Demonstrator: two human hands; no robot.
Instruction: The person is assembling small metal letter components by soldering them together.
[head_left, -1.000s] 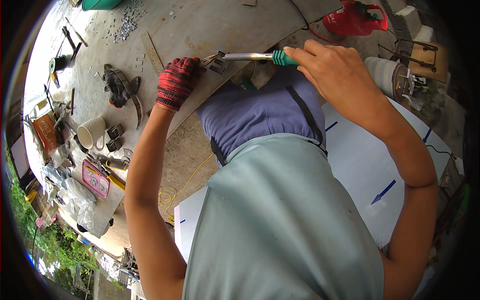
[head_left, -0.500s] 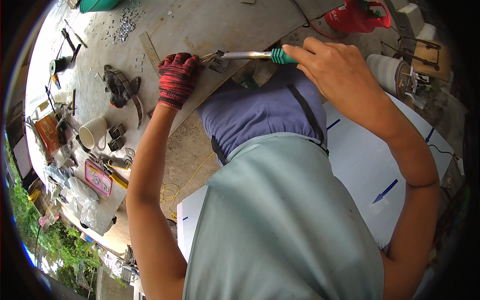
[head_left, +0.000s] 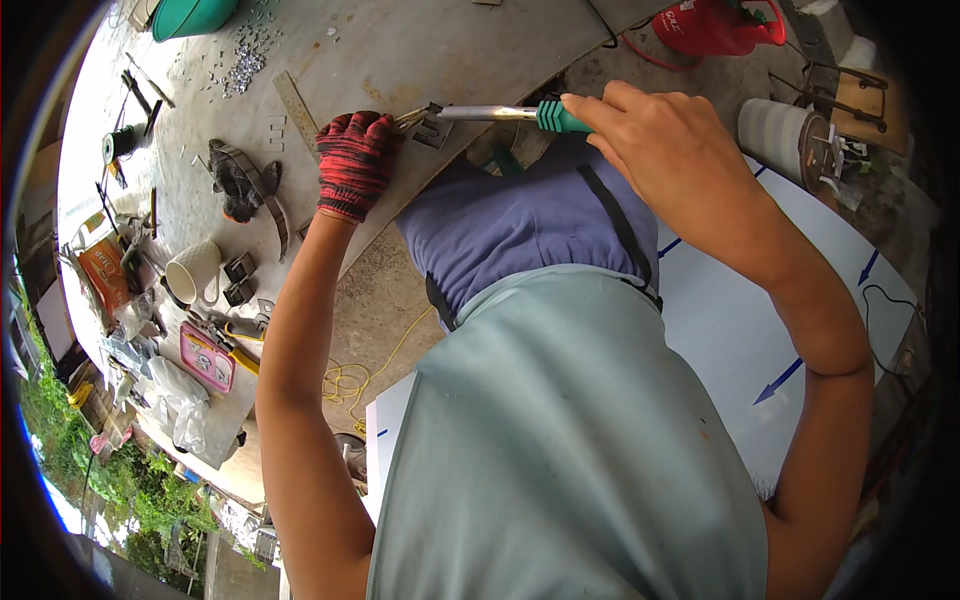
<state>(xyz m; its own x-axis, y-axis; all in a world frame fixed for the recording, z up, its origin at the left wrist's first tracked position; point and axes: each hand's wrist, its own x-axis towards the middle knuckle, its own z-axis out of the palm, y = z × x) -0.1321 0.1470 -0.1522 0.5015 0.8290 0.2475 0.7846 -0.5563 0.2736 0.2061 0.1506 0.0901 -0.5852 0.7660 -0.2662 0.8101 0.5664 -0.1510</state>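
Note:
My left hand (head_left: 356,165), in a red and black knit glove, is closed around a thin brass-coloured tool (head_left: 412,117) that looks like tweezers. Its tips meet a small dark piece (head_left: 434,109) near the table edge. My bare right hand (head_left: 665,140) grips a tool with a green ribbed handle and long metal barrel (head_left: 490,113); the barrel's end is at that dark piece, though I cannot tell whether they touch. Just below lies a flat metal piece with cut slots (head_left: 432,134). A metal ruler (head_left: 296,112) rests beside the glove.
On the table (head_left: 390,60) are metal scraps (head_left: 246,66), a dark glove (head_left: 232,178), a white mug (head_left: 192,272), a pink tray (head_left: 207,357) and pliers (head_left: 228,345). A red gas cylinder (head_left: 715,28) and a striped drum (head_left: 775,135) stand at the far right.
The view has shifted slightly, so the table things sit a little further right. Both hands keep their grips, and the green-handled tool stays at the small dark piece.

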